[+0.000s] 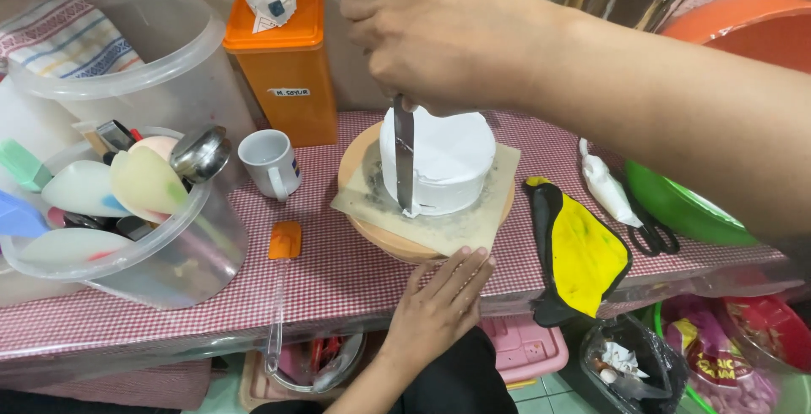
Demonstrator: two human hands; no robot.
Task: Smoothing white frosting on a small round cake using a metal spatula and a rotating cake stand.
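White round cake (448, 156): stands on a square of paper (473, 224) atop a wooden turntable (397, 241), at the middle of the counter (338, 283) (red-and-white checked cover). Right hand (439, 34): directly above the cake, fingers curled and pressed together around the handle of a metal spatula (404, 156), whose blade hangs upright against the cake's near-left side. Left hand (439, 308): just in front of the cake, fingers straight and held together, tips touching the turntable's front edge. Left of the cake: white mug (270, 163), then a clear plastic tub (127, 245) holding scrapers and a metal ladle. Behind and left of the cake: orange lidded container (287, 68). In front and left of the cake: orange-headed silicone spatula (283, 245) with a clear handle, lying on the counter. Right of the cake: yellow-and-black cloth (583, 253) draped over the counter edge, a white piping bag (604, 186), black-handled scissors (650, 232), and a green bowl (684, 207).
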